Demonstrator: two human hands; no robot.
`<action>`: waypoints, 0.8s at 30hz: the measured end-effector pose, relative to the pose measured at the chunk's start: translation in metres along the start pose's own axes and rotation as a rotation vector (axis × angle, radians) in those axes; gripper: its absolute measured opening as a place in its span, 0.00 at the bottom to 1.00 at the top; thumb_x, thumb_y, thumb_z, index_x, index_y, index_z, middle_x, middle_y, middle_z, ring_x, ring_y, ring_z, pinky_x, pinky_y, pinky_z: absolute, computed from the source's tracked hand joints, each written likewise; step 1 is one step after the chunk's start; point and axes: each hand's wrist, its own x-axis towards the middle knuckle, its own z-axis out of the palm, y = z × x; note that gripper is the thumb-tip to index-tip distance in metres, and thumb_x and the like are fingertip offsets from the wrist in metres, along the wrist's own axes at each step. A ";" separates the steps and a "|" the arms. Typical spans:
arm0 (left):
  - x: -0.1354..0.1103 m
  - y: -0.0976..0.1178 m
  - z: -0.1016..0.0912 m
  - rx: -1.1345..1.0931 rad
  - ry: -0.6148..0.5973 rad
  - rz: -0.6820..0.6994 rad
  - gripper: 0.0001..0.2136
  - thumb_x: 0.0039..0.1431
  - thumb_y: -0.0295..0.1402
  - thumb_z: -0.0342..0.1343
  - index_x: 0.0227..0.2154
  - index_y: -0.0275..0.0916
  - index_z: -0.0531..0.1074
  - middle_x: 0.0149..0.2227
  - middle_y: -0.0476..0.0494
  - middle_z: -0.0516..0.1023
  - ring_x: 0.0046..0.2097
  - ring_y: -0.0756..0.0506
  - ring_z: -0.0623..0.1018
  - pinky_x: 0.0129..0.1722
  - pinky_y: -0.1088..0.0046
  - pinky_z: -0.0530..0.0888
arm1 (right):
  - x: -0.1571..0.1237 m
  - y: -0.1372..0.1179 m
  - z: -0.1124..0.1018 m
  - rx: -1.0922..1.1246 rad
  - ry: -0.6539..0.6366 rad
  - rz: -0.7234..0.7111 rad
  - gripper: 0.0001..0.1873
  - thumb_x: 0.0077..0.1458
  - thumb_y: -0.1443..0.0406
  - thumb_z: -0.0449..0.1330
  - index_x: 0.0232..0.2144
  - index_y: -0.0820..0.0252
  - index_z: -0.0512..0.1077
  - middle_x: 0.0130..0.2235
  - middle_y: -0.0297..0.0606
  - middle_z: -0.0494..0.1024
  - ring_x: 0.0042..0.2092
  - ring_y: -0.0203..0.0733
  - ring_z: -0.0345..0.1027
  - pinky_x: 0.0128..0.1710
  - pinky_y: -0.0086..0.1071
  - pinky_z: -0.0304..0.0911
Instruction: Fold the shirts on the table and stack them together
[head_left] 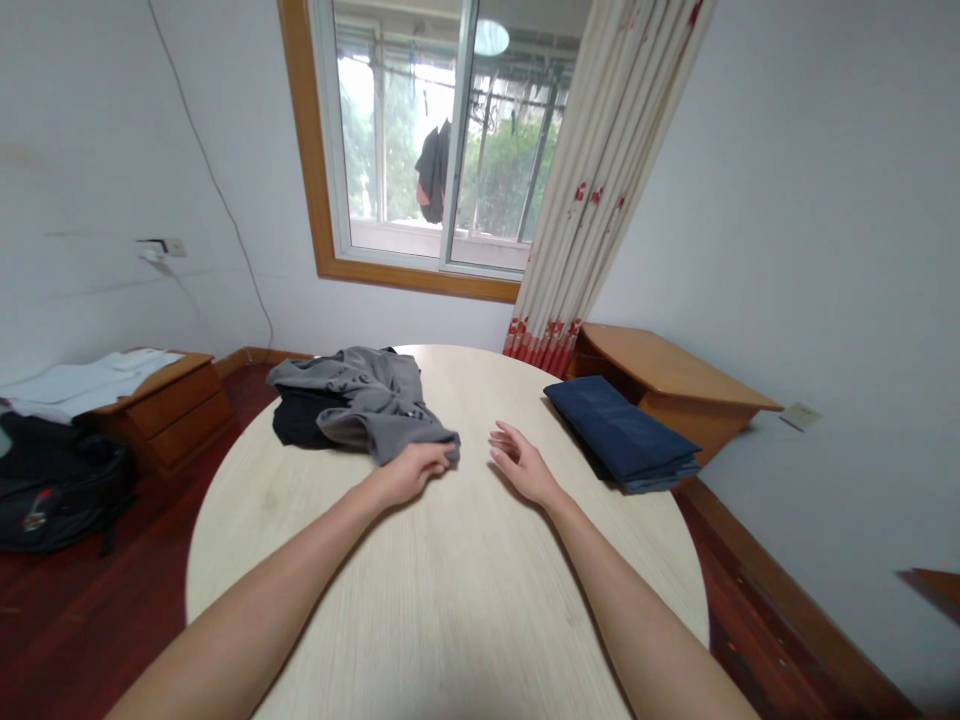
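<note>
A crumpled grey garment point(371, 395) lies on the round pale wooden table point(450, 580), over a black garment point(296, 420). My left hand point(412, 470) is closed on the near corner of the grey garment. Just to its right, my right hand point(521, 462) hovers over the tabletop with fingers apart and nothing in it. A neatly folded stack of dark blue cloth point(622, 432) rests at the table's right edge, a short way beyond my right hand.
A low wooden cabinet point(667, 385) stands behind the table at the right, below a flowered curtain point(592, 190). A drawer unit point(161, 405) with white cloth on top and a black bag point(52, 485) sit on the floor at the left. A window point(442, 140) faces me.
</note>
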 end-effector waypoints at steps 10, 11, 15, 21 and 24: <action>-0.004 0.051 -0.050 -0.018 0.181 -0.100 0.15 0.66 0.42 0.51 0.35 0.38 0.79 0.36 0.43 0.83 0.39 0.45 0.81 0.43 0.71 0.75 | -0.014 -0.053 0.028 -0.124 -0.211 -0.206 0.36 0.58 0.59 0.62 0.66 0.56 0.58 0.64 0.50 0.64 0.59 0.50 0.65 0.58 0.47 0.62; -0.006 0.041 -0.062 0.054 0.347 -0.159 0.16 0.66 0.43 0.50 0.38 0.38 0.79 0.40 0.42 0.82 0.43 0.43 0.80 0.46 0.69 0.74 | -0.015 -0.058 0.034 -0.146 -0.224 -0.224 0.38 0.56 0.60 0.63 0.66 0.57 0.57 0.64 0.50 0.65 0.60 0.51 0.64 0.58 0.47 0.62; -0.016 -0.020 -0.086 0.474 0.522 -0.499 0.26 0.57 0.42 0.58 0.57 0.37 0.70 0.59 0.33 0.71 0.61 0.33 0.69 0.61 0.54 0.65 | -0.014 -0.071 0.054 -0.201 -0.259 -0.162 0.37 0.54 0.66 0.63 0.65 0.60 0.59 0.49 0.46 0.77 0.46 0.47 0.72 0.49 0.42 0.66; -0.018 -0.060 -0.073 0.566 0.322 -0.740 0.12 0.58 0.35 0.57 0.45 0.43 0.76 0.61 0.35 0.70 0.64 0.30 0.65 0.63 0.37 0.54 | -0.026 -0.099 0.068 0.014 -0.418 -0.256 0.07 0.54 0.67 0.62 0.36 0.58 0.80 0.32 0.36 0.76 0.34 0.38 0.67 0.36 0.31 0.62; -0.012 -0.055 -0.075 0.403 0.445 -0.635 0.08 0.58 0.34 0.55 0.39 0.42 0.75 0.48 0.38 0.80 0.54 0.34 0.75 0.62 0.42 0.57 | -0.029 -0.101 0.068 0.061 -0.398 -0.217 0.06 0.54 0.66 0.63 0.35 0.58 0.80 0.32 0.36 0.75 0.34 0.37 0.66 0.35 0.30 0.61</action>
